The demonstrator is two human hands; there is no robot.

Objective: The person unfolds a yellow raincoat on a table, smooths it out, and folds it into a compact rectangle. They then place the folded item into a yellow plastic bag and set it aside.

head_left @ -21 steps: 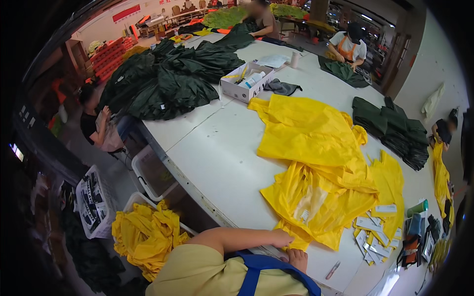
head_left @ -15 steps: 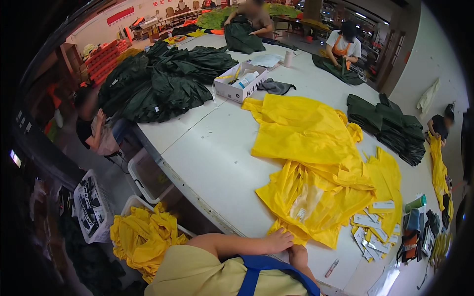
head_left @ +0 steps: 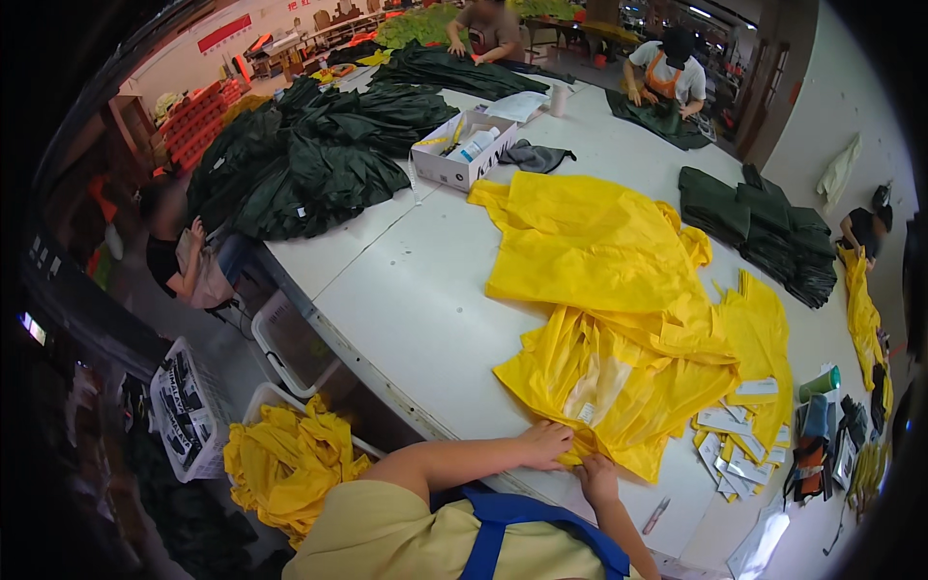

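A yellow garment [head_left: 599, 261] of thin, shiny cloth lies spread and creased across the white table in front of me. Its near part is opened, showing a pale inner panel [head_left: 611, 379] and a small white label [head_left: 586, 413]. My left hand [head_left: 547, 446] grips the near edge, its fingers curled over the cloth. Close by on the right, my right hand [head_left: 599, 479] pinches the same edge; its fingertips are partly hidden.
White tags [head_left: 739, 464] lie on more yellow cloth at right, near a marker pen [head_left: 656, 515]. Folded dark green garments [head_left: 759, 232], a white box [head_left: 462, 150] and a dark green heap [head_left: 319, 164] occupy the table. Below left, a bin holds yellow cloth [head_left: 290, 469]. Co-workers handle garments around the table.
Both my hands have moved slightly farther from me along the garment's near edge, and more of my right forearm shows. Across the table, a co-worker has lowered a dark green garment onto the tabletop.
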